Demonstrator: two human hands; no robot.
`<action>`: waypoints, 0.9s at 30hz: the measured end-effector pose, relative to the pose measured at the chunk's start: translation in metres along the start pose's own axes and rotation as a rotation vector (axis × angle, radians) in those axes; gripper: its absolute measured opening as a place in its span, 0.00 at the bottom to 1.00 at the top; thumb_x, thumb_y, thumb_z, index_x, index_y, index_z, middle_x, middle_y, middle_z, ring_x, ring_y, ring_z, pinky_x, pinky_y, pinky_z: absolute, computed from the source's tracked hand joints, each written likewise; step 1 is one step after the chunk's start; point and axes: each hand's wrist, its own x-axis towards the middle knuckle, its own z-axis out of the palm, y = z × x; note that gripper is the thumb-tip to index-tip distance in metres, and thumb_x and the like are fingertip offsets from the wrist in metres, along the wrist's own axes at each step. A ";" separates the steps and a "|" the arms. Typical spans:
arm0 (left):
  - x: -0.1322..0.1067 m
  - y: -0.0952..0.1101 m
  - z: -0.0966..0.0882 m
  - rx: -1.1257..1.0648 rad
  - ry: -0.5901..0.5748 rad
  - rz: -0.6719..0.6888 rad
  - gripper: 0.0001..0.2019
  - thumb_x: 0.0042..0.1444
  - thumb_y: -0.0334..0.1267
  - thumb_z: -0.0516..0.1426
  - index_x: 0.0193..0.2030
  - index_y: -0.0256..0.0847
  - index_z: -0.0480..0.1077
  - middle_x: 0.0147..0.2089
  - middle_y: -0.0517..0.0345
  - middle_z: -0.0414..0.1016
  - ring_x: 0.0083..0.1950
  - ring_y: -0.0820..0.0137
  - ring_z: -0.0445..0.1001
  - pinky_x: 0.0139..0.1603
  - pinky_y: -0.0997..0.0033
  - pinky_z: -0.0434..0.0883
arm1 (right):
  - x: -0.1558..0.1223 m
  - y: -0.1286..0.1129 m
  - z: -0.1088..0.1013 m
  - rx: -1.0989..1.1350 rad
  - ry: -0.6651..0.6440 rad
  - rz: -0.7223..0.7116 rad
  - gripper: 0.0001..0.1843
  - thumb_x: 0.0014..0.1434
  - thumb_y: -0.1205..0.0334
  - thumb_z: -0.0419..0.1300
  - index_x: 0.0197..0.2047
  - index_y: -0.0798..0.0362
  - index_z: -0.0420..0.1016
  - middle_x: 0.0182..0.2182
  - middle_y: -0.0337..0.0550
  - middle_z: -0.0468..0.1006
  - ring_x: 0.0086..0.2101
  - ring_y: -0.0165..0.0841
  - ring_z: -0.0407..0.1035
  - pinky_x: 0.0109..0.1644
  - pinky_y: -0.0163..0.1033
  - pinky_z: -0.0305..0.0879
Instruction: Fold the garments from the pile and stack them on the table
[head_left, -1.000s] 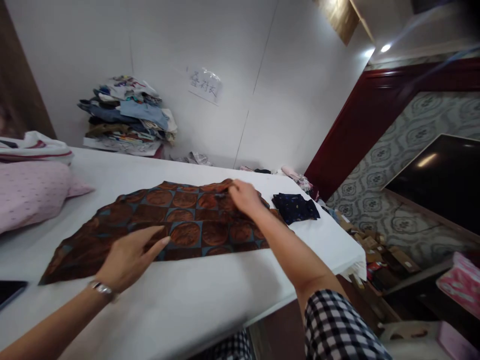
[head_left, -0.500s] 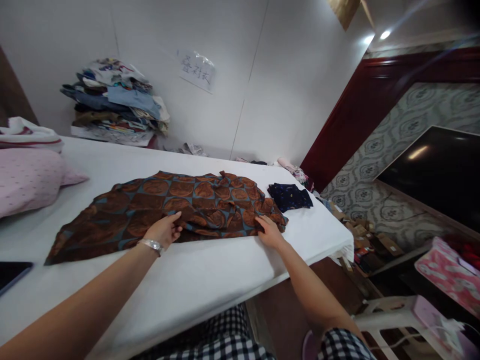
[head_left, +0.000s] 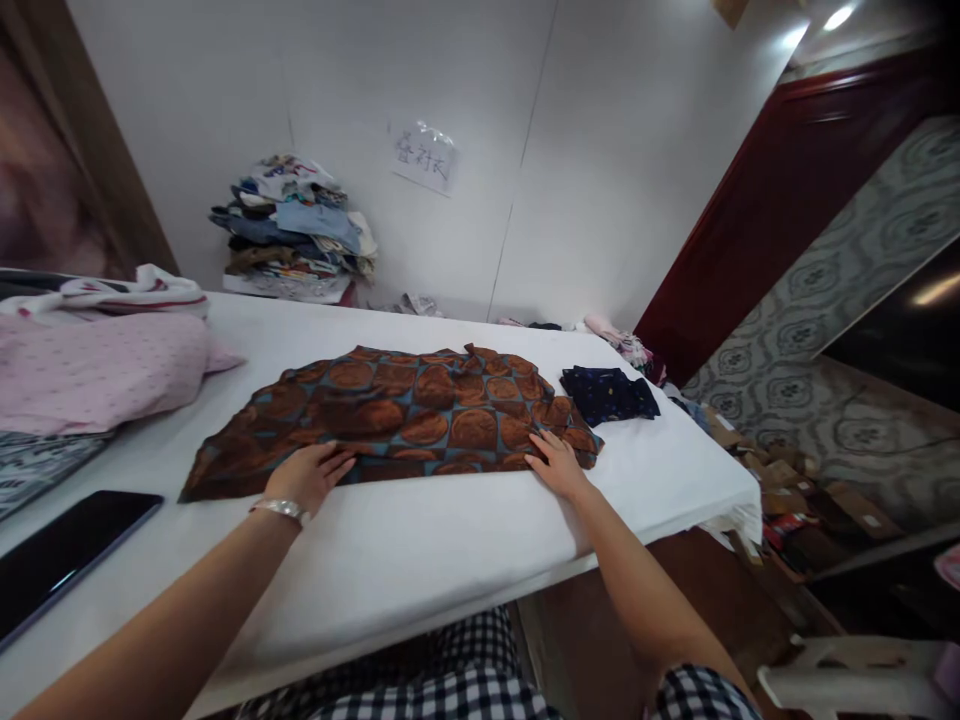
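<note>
White-clothed table (head_left: 420,540): frame-centre brown-and-blue circle-print fabric garment (head_left: 420,425) looks light, limp, slippery, best held by its lower edge; left hand (head_left: 309,476) half-curled there, pinch unclear, right hand (head_left: 556,464) spread flat.

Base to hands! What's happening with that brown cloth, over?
Left-hand grip and right-hand grip at near edge of brown cloth. Cloth spread out, a bit wrinkled. Phone off to the left, out of the way.

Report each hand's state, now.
Left hand: loosely curled at the brown-and-blue circle-patterned cloth; grip cannot be told.
Right hand: open, resting on the cloth's near edge.
</note>
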 end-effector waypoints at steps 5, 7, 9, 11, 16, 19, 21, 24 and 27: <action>0.008 0.003 -0.023 0.120 0.025 -0.029 0.11 0.50 0.38 0.56 0.41 0.39 0.67 0.39 0.48 0.75 0.32 0.66 0.75 0.33 0.64 0.74 | -0.003 0.003 -0.003 -0.006 0.018 -0.027 0.29 0.63 0.46 0.50 0.64 0.48 0.61 0.66 0.51 0.55 0.65 0.42 0.48 0.66 0.55 0.43; 0.015 0.010 -0.031 0.454 0.100 0.206 0.20 0.49 0.43 0.57 0.49 0.41 0.65 0.45 0.45 0.74 0.36 0.61 0.76 0.38 0.58 0.73 | -0.006 0.006 -0.005 -0.017 0.029 -0.043 0.30 0.63 0.46 0.51 0.64 0.48 0.61 0.66 0.51 0.54 0.65 0.41 0.48 0.67 0.55 0.42; 0.024 0.013 -0.039 0.839 0.093 0.515 0.24 0.50 0.44 0.56 0.55 0.43 0.65 0.53 0.42 0.71 0.47 0.55 0.74 0.49 0.53 0.71 | -0.010 0.010 -0.006 -0.032 0.042 -0.068 0.31 0.62 0.46 0.51 0.65 0.48 0.60 0.66 0.50 0.54 0.66 0.41 0.47 0.67 0.54 0.40; 0.034 0.013 -0.044 1.163 -0.036 0.755 0.23 0.51 0.38 0.53 0.55 0.43 0.67 0.61 0.43 0.66 0.60 0.53 0.66 0.60 0.54 0.63 | -0.014 0.015 -0.007 -0.045 0.053 -0.087 0.31 0.61 0.47 0.53 0.65 0.48 0.60 0.66 0.49 0.55 0.66 0.41 0.47 0.68 0.55 0.40; 0.049 0.020 -0.040 1.582 -0.219 0.861 0.17 0.55 0.35 0.47 0.44 0.39 0.74 0.64 0.47 0.65 0.68 0.55 0.54 0.64 0.51 0.55 | -0.018 0.032 -0.011 -0.072 0.089 -0.080 0.25 0.59 0.57 0.56 0.60 0.47 0.68 0.63 0.48 0.62 0.64 0.42 0.51 0.67 0.57 0.41; 0.050 0.034 -0.040 1.636 -0.205 0.893 0.18 0.58 0.39 0.43 0.37 0.38 0.74 0.53 0.45 0.74 0.60 0.57 0.64 0.60 0.54 0.59 | -0.015 0.038 -0.012 -0.082 0.120 -0.039 0.20 0.59 0.66 0.54 0.53 0.49 0.74 0.58 0.48 0.69 0.61 0.41 0.57 0.66 0.56 0.45; 0.048 0.040 -0.045 1.642 -0.162 0.915 0.18 0.57 0.40 0.43 0.36 0.38 0.73 0.46 0.44 0.77 0.52 0.57 0.70 0.57 0.54 0.61 | -0.014 0.040 -0.010 -0.070 0.136 -0.024 0.20 0.58 0.69 0.53 0.52 0.49 0.75 0.57 0.48 0.71 0.60 0.40 0.59 0.65 0.54 0.48; 0.045 0.035 -0.055 1.569 -0.195 0.941 0.20 0.54 0.46 0.44 0.39 0.39 0.74 0.45 0.46 0.78 0.48 0.57 0.73 0.56 0.55 0.63 | -0.015 0.041 -0.007 -0.027 0.140 -0.016 0.21 0.58 0.68 0.54 0.54 0.50 0.74 0.59 0.47 0.69 0.60 0.40 0.59 0.64 0.52 0.51; 0.046 0.017 -0.062 1.472 -0.354 0.941 0.25 0.48 0.54 0.50 0.47 0.42 0.74 0.54 0.48 0.75 0.56 0.58 0.70 0.60 0.59 0.63 | -0.018 0.040 -0.007 0.015 0.144 -0.006 0.21 0.58 0.65 0.55 0.56 0.49 0.73 0.60 0.48 0.68 0.61 0.40 0.58 0.64 0.52 0.52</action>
